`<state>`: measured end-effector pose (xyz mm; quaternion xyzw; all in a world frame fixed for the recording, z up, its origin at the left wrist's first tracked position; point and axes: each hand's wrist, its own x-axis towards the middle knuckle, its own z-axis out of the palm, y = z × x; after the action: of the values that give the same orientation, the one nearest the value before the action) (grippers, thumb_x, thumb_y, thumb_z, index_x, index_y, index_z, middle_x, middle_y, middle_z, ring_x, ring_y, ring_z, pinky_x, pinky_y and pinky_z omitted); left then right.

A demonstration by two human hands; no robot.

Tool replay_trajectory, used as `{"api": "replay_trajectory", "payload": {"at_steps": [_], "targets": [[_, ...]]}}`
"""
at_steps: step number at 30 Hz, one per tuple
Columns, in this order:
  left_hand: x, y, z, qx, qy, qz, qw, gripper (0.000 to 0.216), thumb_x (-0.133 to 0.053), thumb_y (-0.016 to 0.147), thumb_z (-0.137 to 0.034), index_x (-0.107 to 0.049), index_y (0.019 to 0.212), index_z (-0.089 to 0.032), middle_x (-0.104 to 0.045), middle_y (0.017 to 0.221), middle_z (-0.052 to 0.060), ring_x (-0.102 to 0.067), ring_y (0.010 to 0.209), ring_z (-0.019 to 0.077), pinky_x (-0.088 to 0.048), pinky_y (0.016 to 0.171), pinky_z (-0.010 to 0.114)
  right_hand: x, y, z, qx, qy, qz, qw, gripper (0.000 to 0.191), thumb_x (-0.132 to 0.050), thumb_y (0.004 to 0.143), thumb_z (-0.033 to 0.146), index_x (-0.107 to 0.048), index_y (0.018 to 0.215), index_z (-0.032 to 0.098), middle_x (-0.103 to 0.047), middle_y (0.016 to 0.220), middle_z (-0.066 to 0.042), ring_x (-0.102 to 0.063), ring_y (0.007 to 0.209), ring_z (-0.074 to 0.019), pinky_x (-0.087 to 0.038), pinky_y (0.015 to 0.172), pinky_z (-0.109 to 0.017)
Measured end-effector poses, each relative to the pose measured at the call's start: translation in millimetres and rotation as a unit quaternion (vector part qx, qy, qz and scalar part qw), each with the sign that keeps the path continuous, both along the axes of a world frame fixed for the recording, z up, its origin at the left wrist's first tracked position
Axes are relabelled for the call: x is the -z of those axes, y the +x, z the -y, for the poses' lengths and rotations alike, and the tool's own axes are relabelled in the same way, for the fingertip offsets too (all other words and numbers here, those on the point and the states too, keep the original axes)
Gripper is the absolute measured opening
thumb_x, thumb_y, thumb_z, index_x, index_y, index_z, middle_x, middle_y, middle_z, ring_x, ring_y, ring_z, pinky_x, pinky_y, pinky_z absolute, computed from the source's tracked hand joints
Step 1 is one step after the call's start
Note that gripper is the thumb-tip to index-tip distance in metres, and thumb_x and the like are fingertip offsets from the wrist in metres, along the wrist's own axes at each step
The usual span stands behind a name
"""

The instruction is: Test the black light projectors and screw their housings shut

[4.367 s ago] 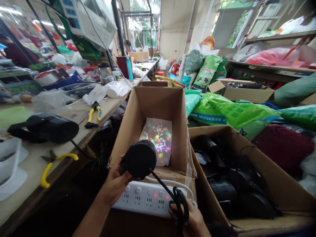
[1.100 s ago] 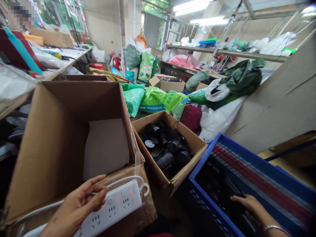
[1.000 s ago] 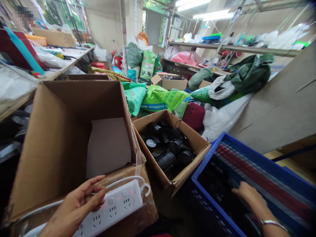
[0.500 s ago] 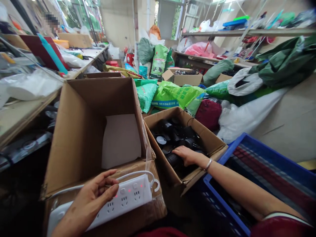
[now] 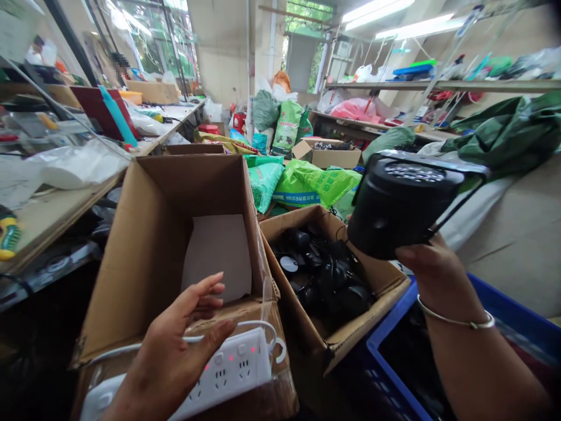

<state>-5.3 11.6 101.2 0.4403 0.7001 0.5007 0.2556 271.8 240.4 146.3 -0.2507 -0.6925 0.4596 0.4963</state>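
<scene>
My right hand is closed round a black cylindrical lamp with a perforated end, held up above the smaller cardboard box. That box holds several more black lamps. My left hand hovers with fingers spread just over a white power strip whose red lights glow. The strip lies on the near flap of a tall open cardboard box with a white card standing inside.
A blue plastic crate sits at lower right. A cluttered workbench runs along the left. Green sacks, more boxes and shelves with bags fill the back. A flat cardboard sheet leans at right.
My right hand went from the blue crate to the smaller box and has lifted a black lamp out of it. My left hand has risen slightly off the power strip.
</scene>
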Motion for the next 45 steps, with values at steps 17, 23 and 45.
{"api": "replay_trajectory", "payload": {"at_steps": [17, 23, 45], "targets": [[-12.6, -1.8, -0.6, 0.043, -0.024, -0.165, 0.985, 0.035, -0.071, 0.071, -0.028, -0.053, 0.1, -0.018, -0.068, 0.09, 0.007, -0.066, 0.083, 0.0259, -0.052, 0.074, 0.038, 78.2, -103.9, 69.3, -0.189, -0.153, 0.123, 0.962, 0.067, -0.071, 0.058, 0.056, -0.056, 0.111, 0.018, -0.062, 0.092, -0.006, -0.056, 0.08, -0.0221, -0.046, 0.068, -0.03], [11.4, 18.7, 2.7, -0.034, -0.015, -0.193, 0.981, 0.019, -0.051, 0.084, -0.021, -0.047, 0.102, -0.019, -0.069, 0.085, 0.009, -0.068, 0.075, 0.0259, -0.051, 0.065, 0.036, 75.2, -134.7, 93.7, -0.043, -0.115, 0.159, 0.979, 0.06, -0.07, 0.059, 0.056, -0.057, 0.102, 0.017, -0.062, 0.084, -0.006, -0.057, 0.075, -0.0228, -0.048, 0.066, -0.033], [0.0, -11.7, 12.6, -0.043, 0.017, 0.268, 0.962, 0.041, -0.073, 0.071, -0.036, -0.04, 0.09, -0.021, -0.061, 0.06, -0.006, -0.063, 0.047, 0.0143, -0.053, 0.045, 0.025, 166.1, -47.4, 41.1, -0.04, 0.048, 0.358, 0.932, 0.021, -0.059, 0.076, 0.038, -0.069, 0.071, 0.02, -0.062, 0.071, -0.006, -0.061, 0.063, -0.0215, -0.051, 0.06, -0.033]]}}
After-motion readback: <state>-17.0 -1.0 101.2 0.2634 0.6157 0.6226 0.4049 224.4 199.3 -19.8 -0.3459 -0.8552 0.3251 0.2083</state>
